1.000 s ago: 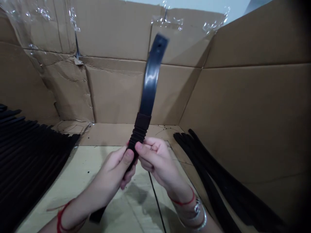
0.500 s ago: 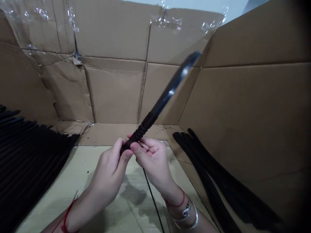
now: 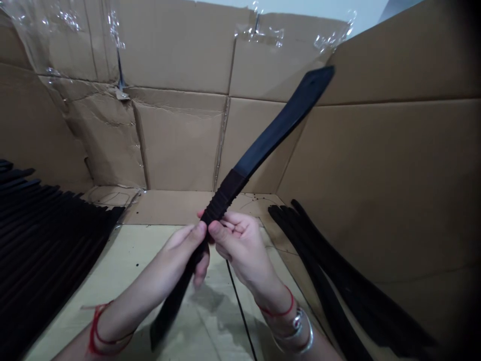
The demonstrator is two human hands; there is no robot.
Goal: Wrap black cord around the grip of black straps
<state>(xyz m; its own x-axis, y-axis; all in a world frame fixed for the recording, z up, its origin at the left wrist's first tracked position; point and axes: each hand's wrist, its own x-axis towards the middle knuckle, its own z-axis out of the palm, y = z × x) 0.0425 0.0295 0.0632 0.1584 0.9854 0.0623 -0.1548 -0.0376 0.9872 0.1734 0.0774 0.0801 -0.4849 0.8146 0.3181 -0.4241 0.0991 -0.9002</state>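
Note:
A long, dark, curved flat strip (image 3: 280, 128) slants across the view, its upper end out to the upper right and its lower end down by my left forearm. Around its middle runs a dark brown wrapping (image 3: 230, 186), ridged towards my hands. My left hand (image 3: 184, 245) is closed on the strip just below the ridges, thumb on top. Beside it, my right hand (image 3: 238, 243) pinches at the strip's edge where the ridges end. From under the right hand a thin dark cord (image 3: 237, 301) hangs down; its grip on the cord is partly hidden.
Several similar dark strips (image 3: 48, 250) lie in a row on the left. More curved dark strips (image 3: 338, 271) rest on the right. A pale board (image 3: 143, 281) covers the work surface, and taped cardboard walls (image 3: 176, 135) stand behind and at the sides.
The strip has turned about its length, so its broad face shows instead of its shiny edge. Its lower end has come into view, and my left hand has rolled with it.

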